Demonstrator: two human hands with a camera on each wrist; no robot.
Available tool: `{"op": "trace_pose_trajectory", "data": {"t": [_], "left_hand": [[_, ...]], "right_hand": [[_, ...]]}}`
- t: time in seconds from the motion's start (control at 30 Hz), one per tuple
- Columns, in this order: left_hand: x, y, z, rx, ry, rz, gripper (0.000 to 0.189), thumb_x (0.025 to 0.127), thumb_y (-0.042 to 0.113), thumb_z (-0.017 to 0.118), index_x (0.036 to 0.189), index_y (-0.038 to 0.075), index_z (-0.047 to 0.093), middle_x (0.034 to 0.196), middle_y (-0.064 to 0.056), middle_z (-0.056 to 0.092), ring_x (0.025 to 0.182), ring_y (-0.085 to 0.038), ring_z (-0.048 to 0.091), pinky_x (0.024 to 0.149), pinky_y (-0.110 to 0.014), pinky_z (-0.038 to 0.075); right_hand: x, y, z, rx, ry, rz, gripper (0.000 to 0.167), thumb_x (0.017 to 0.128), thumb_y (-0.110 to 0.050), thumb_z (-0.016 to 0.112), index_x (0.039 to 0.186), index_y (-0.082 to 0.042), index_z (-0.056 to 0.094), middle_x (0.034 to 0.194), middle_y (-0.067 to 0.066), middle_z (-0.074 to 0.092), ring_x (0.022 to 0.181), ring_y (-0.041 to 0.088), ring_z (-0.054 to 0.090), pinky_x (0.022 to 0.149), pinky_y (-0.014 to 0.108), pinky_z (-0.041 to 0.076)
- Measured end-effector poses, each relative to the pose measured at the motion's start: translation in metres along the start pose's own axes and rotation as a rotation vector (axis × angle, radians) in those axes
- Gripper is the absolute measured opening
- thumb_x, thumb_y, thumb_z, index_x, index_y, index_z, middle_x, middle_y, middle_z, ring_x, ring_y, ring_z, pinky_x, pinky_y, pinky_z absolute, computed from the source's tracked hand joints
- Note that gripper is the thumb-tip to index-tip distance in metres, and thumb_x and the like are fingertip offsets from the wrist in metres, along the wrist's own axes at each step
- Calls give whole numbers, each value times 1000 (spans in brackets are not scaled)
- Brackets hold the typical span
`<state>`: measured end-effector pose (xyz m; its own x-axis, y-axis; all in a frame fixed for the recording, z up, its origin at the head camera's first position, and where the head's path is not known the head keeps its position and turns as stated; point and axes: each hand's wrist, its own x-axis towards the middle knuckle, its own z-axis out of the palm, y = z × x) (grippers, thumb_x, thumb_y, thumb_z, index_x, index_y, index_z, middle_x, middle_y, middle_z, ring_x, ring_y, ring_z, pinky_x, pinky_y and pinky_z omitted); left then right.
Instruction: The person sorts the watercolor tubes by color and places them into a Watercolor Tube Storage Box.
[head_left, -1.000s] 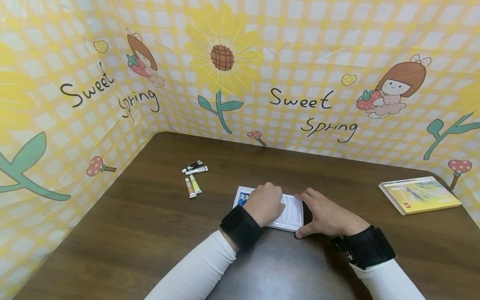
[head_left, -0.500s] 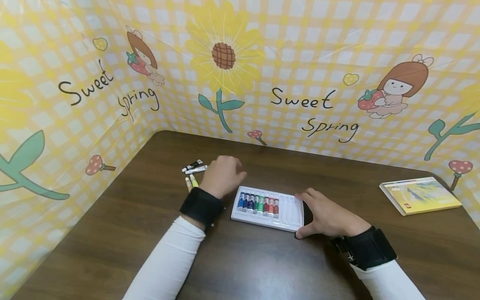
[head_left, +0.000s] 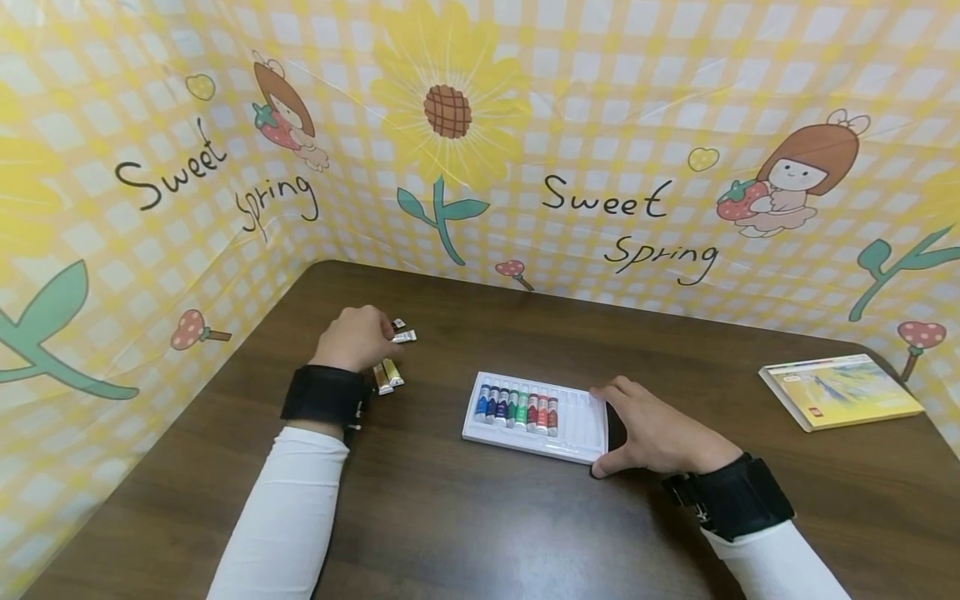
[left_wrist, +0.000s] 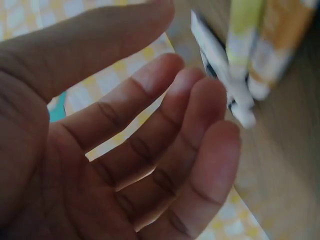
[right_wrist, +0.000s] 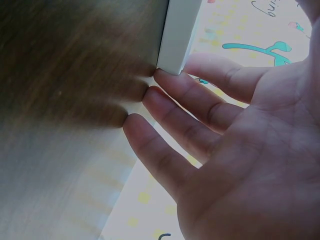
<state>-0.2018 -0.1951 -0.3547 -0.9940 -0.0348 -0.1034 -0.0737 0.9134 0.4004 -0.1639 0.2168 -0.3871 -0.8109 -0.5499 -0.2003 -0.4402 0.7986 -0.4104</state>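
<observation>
My left hand hovers at the left side of the table over several loose paint tubes, its fingers loosely bent with nothing between them. A yellow-green tube and an orange-brown tube lie just beyond its fingertips; behind them are a white tube and a mostly hidden black tube. The white plastic paint tray lies flat in the middle, a row of blue, green and red tubes in its left part. My right hand holds the tray's right end, thumb at the near corner, fingers at the far one.
A flat yellow box with a printed picture lies at the right of the brown table. A yellow checked cloth with flowers hangs upright along the back and left edges.
My left hand has gone from above the tray leftward to the loose tubes, baring the row of tubes in the tray. The right hand and the tray have stayed put.
</observation>
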Motion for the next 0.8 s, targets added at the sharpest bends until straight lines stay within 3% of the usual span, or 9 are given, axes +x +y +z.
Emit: {"op": "trace_pose_trajectory", "data": {"t": [0.13, 0.3, 0.47, 0.7, 0.8], "left_hand": [[-1, -17, -9, -1, -43, -32, 25, 88, 28, 79, 99, 6, 75, 105, -18, 73, 88, -32, 66, 69, -42, 52], [0, -28, -12, 2, -87, -45, 23, 87, 29, 81, 94, 8, 74, 99, -14, 71, 84, -29, 63, 66, -40, 49], [0, -29, -11, 0, -118, -64, 20, 84, 29, 83, 82, 12, 73, 89, -7, 67, 78, -25, 59, 63, -37, 45], [-2, -23, -9, 15, -141, -77, 23, 82, 30, 83, 86, 12, 70, 87, -5, 64, 78, -23, 57, 64, -35, 45], [-2, -23, -9, 13, -148, -83, 22, 83, 28, 82, 79, 13, 67, 78, -3, 61, 73, -21, 56, 63, -34, 44]], "right_hand": [[0, 0, 0, 1, -2, 1, 105, 74, -54, 93, 154, -2, 47, 146, 18, 51, 131, 35, 54, 107, 56, 49], [0, 1, 0, 2, -3, 3, 106, 75, -54, 93, 154, -1, 46, 147, 19, 50, 132, 36, 53, 108, 57, 49], [0, 1, 0, 2, 0, 8, 106, 74, -53, 93, 154, -1, 46, 147, 19, 51, 132, 36, 53, 108, 57, 49], [-1, 0, -1, 3, 6, 0, 106, 74, -53, 93, 154, -1, 46, 146, 18, 51, 131, 35, 54, 107, 56, 49], [-1, 0, -1, 2, 3, 0, 106, 74, -54, 93, 154, -1, 46, 146, 18, 51, 131, 35, 54, 107, 56, 49]]}}
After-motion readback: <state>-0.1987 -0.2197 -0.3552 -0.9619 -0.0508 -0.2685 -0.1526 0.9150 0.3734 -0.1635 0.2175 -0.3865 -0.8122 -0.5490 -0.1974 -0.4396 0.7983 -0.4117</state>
